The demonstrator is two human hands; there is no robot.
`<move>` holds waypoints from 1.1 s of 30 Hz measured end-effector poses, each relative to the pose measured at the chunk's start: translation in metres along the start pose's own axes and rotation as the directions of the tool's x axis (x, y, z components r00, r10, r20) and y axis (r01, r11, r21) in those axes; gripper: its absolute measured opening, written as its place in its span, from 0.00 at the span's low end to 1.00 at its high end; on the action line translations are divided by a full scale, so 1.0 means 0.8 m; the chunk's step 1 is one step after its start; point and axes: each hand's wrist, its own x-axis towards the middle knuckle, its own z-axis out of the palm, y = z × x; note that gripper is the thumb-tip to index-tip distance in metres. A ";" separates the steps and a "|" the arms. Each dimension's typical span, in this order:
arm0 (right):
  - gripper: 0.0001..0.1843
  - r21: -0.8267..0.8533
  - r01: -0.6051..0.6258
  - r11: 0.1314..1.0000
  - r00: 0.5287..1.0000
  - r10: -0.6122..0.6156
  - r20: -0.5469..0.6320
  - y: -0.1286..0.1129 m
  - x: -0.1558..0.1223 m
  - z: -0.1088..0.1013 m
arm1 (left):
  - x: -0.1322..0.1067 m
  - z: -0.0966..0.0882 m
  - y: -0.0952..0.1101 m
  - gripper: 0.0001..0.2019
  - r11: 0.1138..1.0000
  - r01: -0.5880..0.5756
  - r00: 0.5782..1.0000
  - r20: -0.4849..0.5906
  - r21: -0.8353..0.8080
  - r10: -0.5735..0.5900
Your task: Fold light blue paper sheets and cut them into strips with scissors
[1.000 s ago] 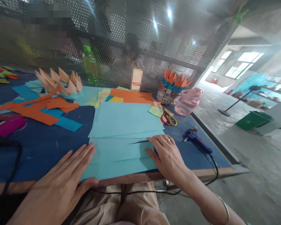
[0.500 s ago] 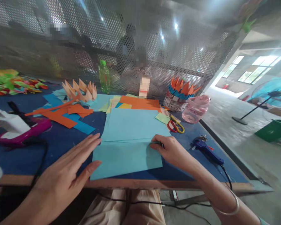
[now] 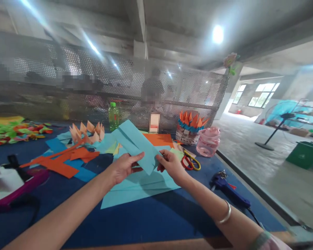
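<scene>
A light blue strip of paper (image 3: 137,140) is held up at a tilt above the table, with what looks like a slit or fold line along it. My left hand (image 3: 126,166) grips its lower left edge, thumb on top and fingers underneath. At the lower right end, my right hand (image 3: 170,166) pinches the corner between thumb and fingers. Whether a tool is also in that hand cannot be seen. Beneath both hands lie light blue paper sheets (image 3: 120,197) on the blue tabletop (image 3: 135,225).
Red and yellow scissors (image 3: 191,161), a pink jar (image 3: 208,142) and a blue glue gun (image 3: 231,191) are on the right. A peach paper crown (image 3: 87,133), orange scraps (image 3: 65,166) and a purple power strip (image 3: 36,178) lie left. A green bottle (image 3: 113,116) stands behind.
My left hand, earlier flat beside the sheets, now grips the light blue paper. The paper has been lifted and turned; my right hand holds its corner. The head view has tilted up.
</scene>
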 end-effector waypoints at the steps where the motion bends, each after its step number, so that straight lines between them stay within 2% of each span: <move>1: 0.16 0.002 -0.001 1.000 1.000 0.001 0.007 0.002 0.000 0.000 | 0.009 0.000 0.001 0.16 0.999 -0.001 1.000 -0.025 -0.032 0.000; 3: 0.15 -0.078 0.016 0.997 0.999 -0.013 0.030 0.001 0.000 -0.005 | 0.023 -0.002 0.002 0.15 0.999 -0.002 0.999 -0.048 -0.047 0.000; 5: 0.16 -0.299 0.058 0.952 0.998 -0.046 0.048 -0.005 -0.001 -0.018 | 0.031 -0.005 0.001 0.15 0.999 -0.024 0.999 -0.044 -0.043 0.022; 6: 0.17 -0.454 0.074 0.888 0.997 -0.062 0.039 -0.010 -0.001 -0.026 | 0.033 -0.007 0.000 0.15 0.999 -0.022 0.998 -0.055 -0.046 0.019; 7: 0.18 -0.629 0.063 0.775 0.998 -0.063 0.022 -0.015 -0.001 -0.037 | 0.035 -0.009 -0.002 0.14 0.998 -0.014 0.999 -0.052 -0.063 0.011; 9: 0.18 -0.907 -0.079 0.413 0.996 -0.006 -0.089 -0.023 -0.001 -0.058 | 0.036 -0.014 -0.003 0.13 0.997 -0.011 0.999 -0.047 -0.072 0.007; 10: 0.15 -0.956 -0.175 0.237 0.984 0.027 -0.173 -0.024 0.000 -0.069 | 0.035 -0.015 -0.004 0.12 0.997 -0.005 0.999 -0.036 -0.082 0.002; 11: 0.12 -0.955 -0.244 0.167 0.970 0.042 -0.240 -0.024 0.000 -0.080 | 0.033 -0.016 -0.003 0.12 0.996 0.002 1.000 -0.027 -0.093 -0.005; 13: 0.12 -0.937 -0.333 0.102 0.942 0.082 -0.326 -0.016 0.003 -0.098 | 0.028 -0.018 -0.002 0.12 0.993 0.028 1.000 -0.005 -0.118 -0.028; 16: 0.14 -0.912 -0.404 0.065 0.908 0.148 -0.392 0.004 0.010 -0.117 | 0.024 -0.020 -0.002 0.13 0.986 0.059 0.998 0.009 -0.158 -0.059; 19: 0.15 -0.902 -0.423 0.080 0.897 0.173 -0.406 0.018 0.014 -0.127 | 0.026 -0.024 -0.006 0.12 0.980 0.062 0.998 0.000 -0.190 -0.063; 22: 0.17 -0.888 -0.443 0.121 0.892 0.156 -0.424 0.020 0.016 -0.129 | 0.030 -0.027 -0.012 0.12 0.970 0.076 0.997 0.011 -0.229 -0.075; 26: 0.20 -0.886 -0.426 0.185 0.904 0.067 -0.421 0.014 0.015 -0.122 | 0.036 -0.031 -0.020 0.16 0.967 0.065 0.998 0.009 -0.246 -0.065; 27: 0.22 -0.893 -0.387 0.231 0.919 0.024 -0.392 0.014 0.016 -0.118 | 0.038 -0.032 -0.021 0.16 0.969 0.051 0.999 0.000 -0.243 -0.053; 28: 0.22 -0.894 -0.319 0.314 0.939 -0.022 -0.343 0.015 0.016 -0.112 | 0.040 -0.034 -0.023 0.16 0.970 0.034 0.999 -0.011 -0.240 -0.038; 30: 0.21 -0.797 -0.128 0.591 0.971 -0.089 -0.222 0.019 0.015 -0.096 | 0.043 -0.037 -0.024 0.15 0.973 0.004 0.999 -0.044 -0.231 -0.015; 31: 0.20 -0.661 -0.040 0.749 0.982 -0.091 -0.163 0.021 0.014 -0.087 | 0.043 -0.037 -0.024 0.15 0.974 -0.003 0.998 -0.066 -0.227 -0.012; 32: 0.19 -0.470 -0.021 0.883 0.992 -0.041 -0.120 0.023 0.013 -0.077 | 0.044 -0.038 -0.023 0.14 0.974 -0.008 0.996 -0.091 -0.224 -0.013; 33: 0.20 -0.263 -0.053 0.963 0.995 0.030 -0.092 0.024 0.011 -0.067 | 0.043 -0.037 -0.021 0.13 0.975 -0.009 0.993 -0.116 -0.222 -0.018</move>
